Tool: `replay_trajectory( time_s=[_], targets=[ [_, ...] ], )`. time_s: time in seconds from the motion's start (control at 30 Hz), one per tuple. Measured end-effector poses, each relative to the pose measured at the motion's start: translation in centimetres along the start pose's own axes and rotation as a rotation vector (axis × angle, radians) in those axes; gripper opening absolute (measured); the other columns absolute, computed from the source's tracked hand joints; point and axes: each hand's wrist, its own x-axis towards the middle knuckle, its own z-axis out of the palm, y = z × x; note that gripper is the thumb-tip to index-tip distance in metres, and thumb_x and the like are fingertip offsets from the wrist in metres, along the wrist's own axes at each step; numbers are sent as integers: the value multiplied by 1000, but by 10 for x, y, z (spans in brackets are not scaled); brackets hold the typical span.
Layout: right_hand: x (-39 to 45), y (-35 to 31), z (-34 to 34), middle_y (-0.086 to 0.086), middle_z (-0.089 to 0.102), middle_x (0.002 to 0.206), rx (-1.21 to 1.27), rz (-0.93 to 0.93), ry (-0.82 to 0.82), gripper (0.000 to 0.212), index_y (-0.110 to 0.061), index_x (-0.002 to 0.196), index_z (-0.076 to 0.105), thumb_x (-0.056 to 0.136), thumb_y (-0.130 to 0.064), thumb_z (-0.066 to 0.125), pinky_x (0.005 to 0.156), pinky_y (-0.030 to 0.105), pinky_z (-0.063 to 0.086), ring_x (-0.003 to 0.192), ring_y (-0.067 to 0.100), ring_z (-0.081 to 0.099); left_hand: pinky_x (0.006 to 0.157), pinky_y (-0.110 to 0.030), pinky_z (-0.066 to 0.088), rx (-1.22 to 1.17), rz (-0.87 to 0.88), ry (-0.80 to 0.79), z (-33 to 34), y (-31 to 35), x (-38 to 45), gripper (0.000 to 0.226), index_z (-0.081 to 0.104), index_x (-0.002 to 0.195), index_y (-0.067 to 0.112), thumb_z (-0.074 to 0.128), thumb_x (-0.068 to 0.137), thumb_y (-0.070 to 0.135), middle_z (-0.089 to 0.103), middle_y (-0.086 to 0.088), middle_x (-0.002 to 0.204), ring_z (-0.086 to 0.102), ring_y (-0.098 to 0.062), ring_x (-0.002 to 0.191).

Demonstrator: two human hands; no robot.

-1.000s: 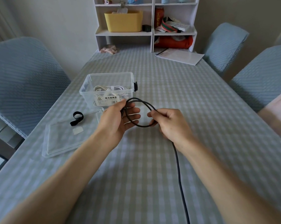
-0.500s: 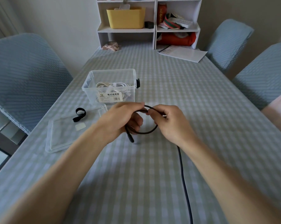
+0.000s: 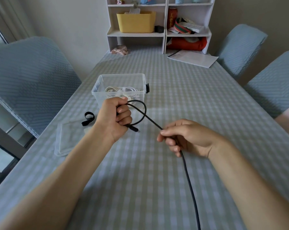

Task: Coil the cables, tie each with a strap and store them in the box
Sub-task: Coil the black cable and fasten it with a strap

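Note:
A black cable (image 3: 188, 180) runs from the table's near edge up through both hands. My left hand (image 3: 114, 117) grips one small loop of it, with the plug end poking out below the fist. My right hand (image 3: 185, 138) pinches the cable lower and to the right, a short straight stretch spanning between the hands. Behind my left hand stands the clear plastic box (image 3: 101, 80), which holds a white coiled cable (image 3: 123, 90) tied with a white strap. A black strap (image 3: 88, 119) lies left of my left hand, at the edge of the clear lid (image 3: 69, 141).
The checked tablecloth (image 3: 182, 97) covers the table. Blue-covered chairs (image 3: 29, 80) stand at both sides. A white shelf unit (image 3: 158, 25) with a yellow bin sits at the far end, with papers (image 3: 192, 58) and a pink cloth (image 3: 119, 50) before it.
My right hand has slid down the cable, away from my left hand and toward me. The left hand has closed into a fist round the loop and risen slightly.

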Motion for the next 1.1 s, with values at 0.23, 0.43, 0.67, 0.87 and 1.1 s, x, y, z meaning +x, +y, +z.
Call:
replay_trajectory(
  time_s=[0.23,0.43,0.67,0.87,1.1],
  targets=[
    [23,-2,1,-5,41,52,457,-242,465,22,-8,86,64,102,-17,50,36,18,26,39,6,31,40,-20,8,234,-87,-84,-2,4,-8,16,59,85,10,50,94,19,25,6,50,14,-6,39],
    [26,1,2,-4,45,54,313,-265,581,23,-11,92,68,103,-22,51,38,20,26,41,7,32,37,-18,10,608,-260,-146,14,-3,-19,35,59,74,11,62,91,42,21,6,46,14,-7,37],
    [29,4,-8,-5,44,54,412,-376,754,24,-12,87,70,102,-21,53,37,20,23,40,7,30,44,-21,10,879,-348,-236,15,5,-22,70,58,56,8,39,96,62,20,3,44,14,-10,39],
    [28,6,-14,-7,46,52,349,-379,834,26,-13,87,68,103,-22,51,39,21,23,41,8,30,41,-20,13,1058,-328,-274,12,1,-23,65,65,66,8,44,96,62,26,3,46,18,-8,41],
    [27,11,1,-4,65,62,-87,-214,682,24,-18,87,72,99,-22,52,40,22,34,43,10,46,37,-18,18,192,-27,-18,9,-13,-6,25,54,80,13,48,102,22,33,5,52,22,-6,40]
  ],
)
